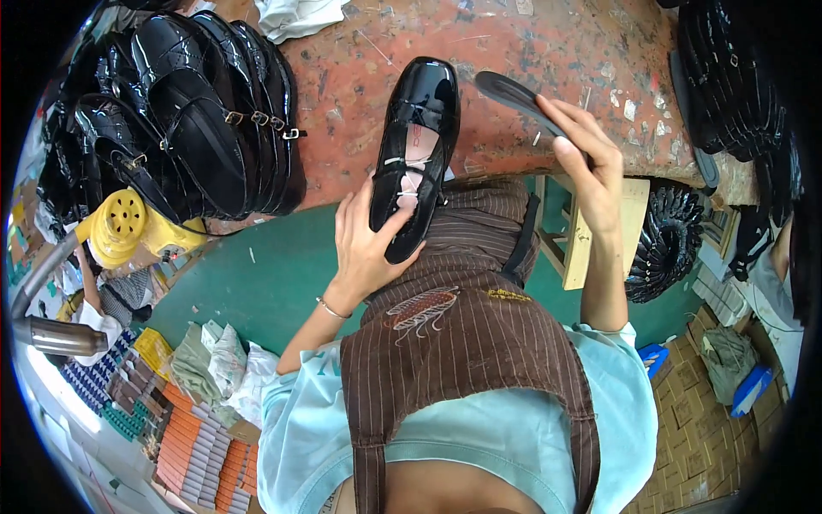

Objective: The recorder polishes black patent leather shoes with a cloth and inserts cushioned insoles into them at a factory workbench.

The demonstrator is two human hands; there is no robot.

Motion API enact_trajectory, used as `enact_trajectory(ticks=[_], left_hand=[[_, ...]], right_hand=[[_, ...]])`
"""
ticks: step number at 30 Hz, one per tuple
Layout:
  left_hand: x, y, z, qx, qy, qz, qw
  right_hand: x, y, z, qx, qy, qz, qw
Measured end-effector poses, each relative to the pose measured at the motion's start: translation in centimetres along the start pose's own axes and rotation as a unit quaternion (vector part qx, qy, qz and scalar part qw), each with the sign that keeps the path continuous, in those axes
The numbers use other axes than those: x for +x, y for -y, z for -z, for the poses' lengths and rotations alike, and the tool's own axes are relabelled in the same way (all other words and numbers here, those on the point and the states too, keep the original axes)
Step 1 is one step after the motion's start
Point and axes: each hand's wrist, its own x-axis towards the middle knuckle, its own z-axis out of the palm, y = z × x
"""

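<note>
Shoe [415,154], a glossy black strapped one, sits at the centre of the frame, toe toward the top, its heel end cupped in our left hand [370,248] with the fingers curled up around its sides. At upper left a row of matching black shoes [197,111] stands packed on the worn red table [531,77], well apart from ours, and a yellow perforated holder [120,223] pokes out below them at the table's curved edge. Down at lower left lie stacked coloured packets [197,445] (too small to tell their kind). Between table edge and our brown striped apron [462,334] the green floor [274,274] shows open. Our right hand [591,171], right of centre, pinches a thin dark insole [514,94] between thumb and fingers, near the shoe's toe but apart from it. More black shoes [728,77] crowd the upper right rim, a wooden stool [591,231] beneath.
</note>
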Motion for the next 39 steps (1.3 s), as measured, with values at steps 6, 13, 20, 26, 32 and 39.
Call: enact_trajectory(ticks=[6,13,20,26,32,39], left_hand=[[2.1,2.1,3.7,-0.173,-0.096,0.0,0.98],[5.3,5.3,6.0,-0.119,-0.059,0.007,0.991],[6.2,6.5,1.8,-0.134,-0.215,-0.058,0.966],[5.6,7.3,0.4,-0.167,-0.248,-0.054,0.953],[5.4,7.9,-0.3,-0.183,-0.255,-0.064,0.947],[5.2,8.1,-0.6,-0.203,-0.252,-0.076,0.943]], right_hand=[[0.0,0.6,4.3,0.016,-0.198,-0.004,0.98],[0.5,2.2,5.8,-0.277,-0.108,0.104,0.949],[3.6,1.4,-2.8,-0.286,0.105,0.202,0.931],[6.8,1.5,-9.5,-0.179,0.152,0.271,0.933],[7.5,1.0,-13.7,-0.13,0.217,0.289,0.923],[7.7,1.5,-14.6,-0.163,0.253,0.256,0.919]])
